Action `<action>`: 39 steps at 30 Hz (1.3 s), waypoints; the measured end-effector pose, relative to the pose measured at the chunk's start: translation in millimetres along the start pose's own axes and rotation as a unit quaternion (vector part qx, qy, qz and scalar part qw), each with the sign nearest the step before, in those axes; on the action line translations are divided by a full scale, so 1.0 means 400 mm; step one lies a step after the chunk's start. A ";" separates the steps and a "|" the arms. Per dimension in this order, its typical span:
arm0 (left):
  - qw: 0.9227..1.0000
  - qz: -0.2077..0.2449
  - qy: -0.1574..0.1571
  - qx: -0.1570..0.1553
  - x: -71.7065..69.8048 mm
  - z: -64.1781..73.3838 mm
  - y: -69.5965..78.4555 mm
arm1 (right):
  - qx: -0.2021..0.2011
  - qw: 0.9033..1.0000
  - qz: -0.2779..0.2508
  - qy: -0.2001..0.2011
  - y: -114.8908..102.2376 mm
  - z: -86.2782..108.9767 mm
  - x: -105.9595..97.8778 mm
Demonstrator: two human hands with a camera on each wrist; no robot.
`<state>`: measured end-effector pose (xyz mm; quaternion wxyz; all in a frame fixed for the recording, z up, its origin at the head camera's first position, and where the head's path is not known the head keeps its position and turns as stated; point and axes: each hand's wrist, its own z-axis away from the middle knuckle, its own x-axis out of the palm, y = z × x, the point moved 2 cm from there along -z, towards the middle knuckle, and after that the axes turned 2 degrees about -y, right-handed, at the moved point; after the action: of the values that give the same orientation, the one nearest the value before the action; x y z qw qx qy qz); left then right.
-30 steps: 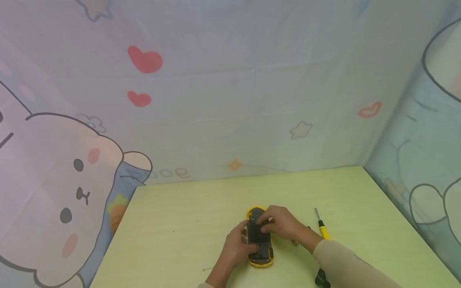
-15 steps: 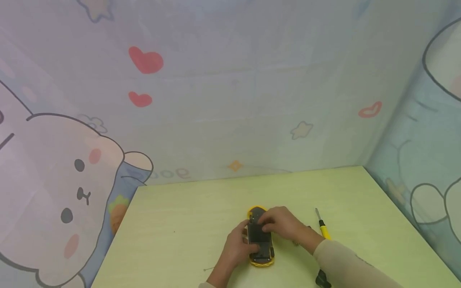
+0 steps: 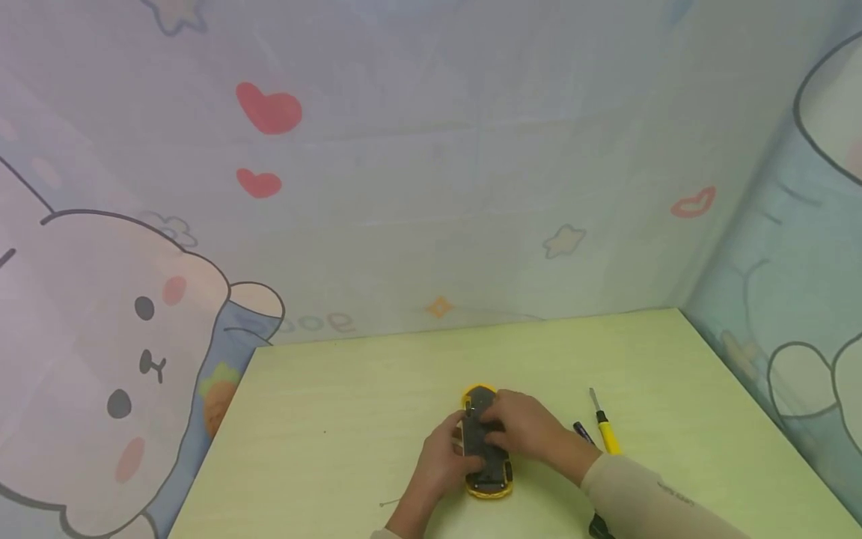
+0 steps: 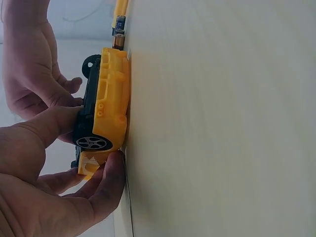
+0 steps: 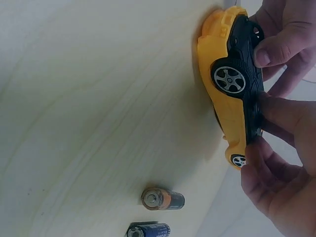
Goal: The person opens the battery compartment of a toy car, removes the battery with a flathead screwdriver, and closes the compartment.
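A yellow toy car (image 3: 488,492) lies upside down on the table, its black underside (image 3: 476,434) facing up. My left hand (image 3: 441,458) grips its left side, thumb over the underside and fingers along the yellow body, as the left wrist view shows. My right hand (image 3: 528,425) reaches in from the right with bent fingers. Its thumb and fingertips hold the underside toward the far end, close to a wheel (image 5: 238,160) in the right wrist view. What lies beneath these fingertips is hidden.
A screwdriver with a yellow handle (image 3: 608,436) lies right of the car, partly behind the right sleeve. Two batteries, one copper-topped (image 5: 167,198) and one blue (image 5: 150,230), lie near the car. A thin pin-like piece (image 3: 389,503) is by the left forearm.
My right hand has shifted slightly on the underside and its wrist has lowered, uncovering more of the dark battery beside it. The underside looks more evenly grey. The left hand keeps its hold.
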<state>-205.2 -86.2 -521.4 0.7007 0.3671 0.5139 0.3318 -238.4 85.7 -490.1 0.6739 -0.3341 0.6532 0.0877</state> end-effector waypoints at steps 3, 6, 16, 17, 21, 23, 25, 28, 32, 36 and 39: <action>1.000 0.002 0.001 -0.004 -0.003 0.001 0.003 | 0.005 1.000 0.024 -0.007 -0.006 0.006 0.004; 1.000 0.000 0.003 -0.003 -0.003 0.001 0.004 | -0.022 0.996 0.083 -0.004 -0.018 0.019 0.010; 1.000 -0.001 0.006 -0.008 -0.002 -0.007 -0.007 | -0.095 0.977 0.191 -0.023 -0.029 0.056 0.033; 1.000 0.001 0.005 -0.010 -0.003 -0.008 -0.009 | -0.080 0.984 0.160 -0.027 -0.024 0.058 0.036; 1.000 0.009 -0.004 -0.012 -0.010 -0.007 -0.013 | 0.047 0.997 -0.067 -0.008 0.004 0.065 0.054; 1.000 0.010 -0.006 -0.008 -0.014 -0.005 -0.013 | 0.111 0.976 -0.184 0.033 0.015 0.067 0.057; 1.000 0.009 -0.005 -0.005 -0.018 -0.004 -0.010 | 0.152 0.953 -0.255 0.062 0.021 0.066 0.061; 1.000 0.001 0.006 -0.003 -0.021 -0.009 -0.011 | 0.174 0.942 -0.276 0.079 0.021 0.060 0.065; 1.000 -0.005 0.022 -0.001 -0.019 -0.022 -0.019 | 0.188 0.940 -0.274 0.078 0.016 0.054 0.075; 0.999 0.020 0.032 0.004 -0.016 -0.030 -0.029 | 0.200 0.932 -0.291 0.085 0.013 0.055 0.084; 0.999 0.035 0.038 0.008 -0.015 -0.032 -0.030 | 0.199 0.928 -0.302 0.091 0.013 0.058 0.088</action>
<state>-218.0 -95.3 -531.4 0.6658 0.3781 0.5294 0.3654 -217.6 91.7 -526.6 0.6584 -0.3813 0.5842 -0.2825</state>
